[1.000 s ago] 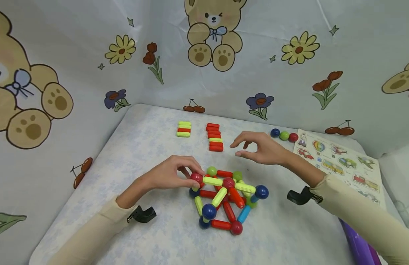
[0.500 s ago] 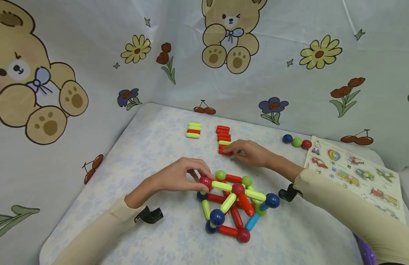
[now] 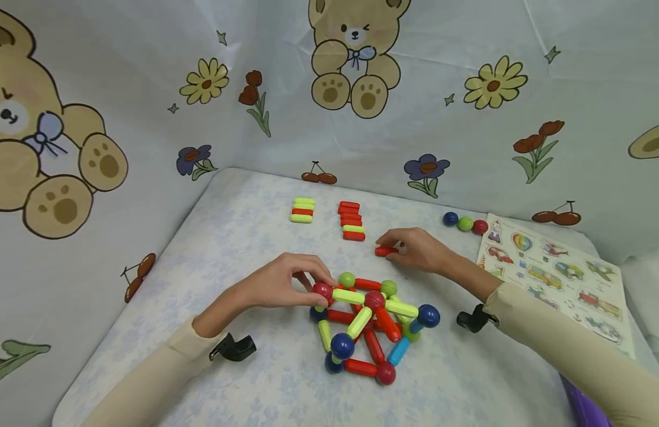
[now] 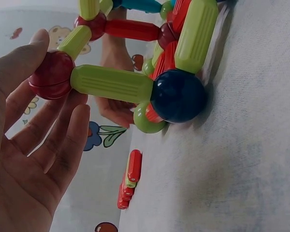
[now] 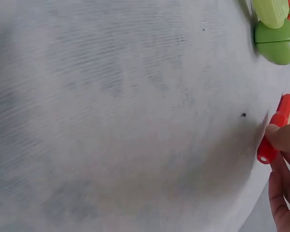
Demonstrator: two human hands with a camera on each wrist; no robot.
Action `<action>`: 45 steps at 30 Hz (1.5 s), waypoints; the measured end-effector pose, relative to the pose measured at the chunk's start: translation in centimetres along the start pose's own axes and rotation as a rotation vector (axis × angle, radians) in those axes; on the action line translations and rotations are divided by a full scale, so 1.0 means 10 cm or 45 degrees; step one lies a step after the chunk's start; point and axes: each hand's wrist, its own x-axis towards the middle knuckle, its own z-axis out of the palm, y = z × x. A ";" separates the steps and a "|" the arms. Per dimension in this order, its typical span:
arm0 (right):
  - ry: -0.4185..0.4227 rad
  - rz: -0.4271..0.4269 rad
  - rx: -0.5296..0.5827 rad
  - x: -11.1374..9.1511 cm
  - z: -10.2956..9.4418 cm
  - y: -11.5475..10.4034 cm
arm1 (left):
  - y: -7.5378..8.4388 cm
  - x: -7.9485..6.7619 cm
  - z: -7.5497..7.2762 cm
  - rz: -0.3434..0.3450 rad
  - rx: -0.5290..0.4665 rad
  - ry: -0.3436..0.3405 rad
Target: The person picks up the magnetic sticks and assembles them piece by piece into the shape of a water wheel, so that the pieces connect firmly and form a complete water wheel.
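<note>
Balls (image 3: 465,223) loose: 3 | left hand (image 3: 280,281) pinching red ball (image 4: 52,78) | right hand (image 3: 415,250) pinching red stick (image 3: 384,252) | far sticks (image 3: 351,223): perhaps 10

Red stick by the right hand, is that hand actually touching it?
Touching. The right wrist view shows it: the thumb of the right hand lies directly against the red stick, with no gap between them.

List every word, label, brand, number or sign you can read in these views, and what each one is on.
None: no legible text in any view.
Picture sheet: colored drawings show; any print is too small to read.
Backdrop: bears, flowers and cherries, no lettering visible.
Red stick in the right hand: no readable marking.
</note>
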 end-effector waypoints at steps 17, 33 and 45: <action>0.532 -0.090 0.235 -1.28 -0.42 -1.15 | 0.06 0.01 0.01 0.011 0.041 0.016; 0.332 0.205 0.613 -1.73 0.53 -1.53 | 0.48 0.08 0.42 0.391 0.560 -0.050; 0.284 0.246 0.678 -1.68 0.70 -1.48 | 0.53 0.17 0.61 0.333 0.736 -0.186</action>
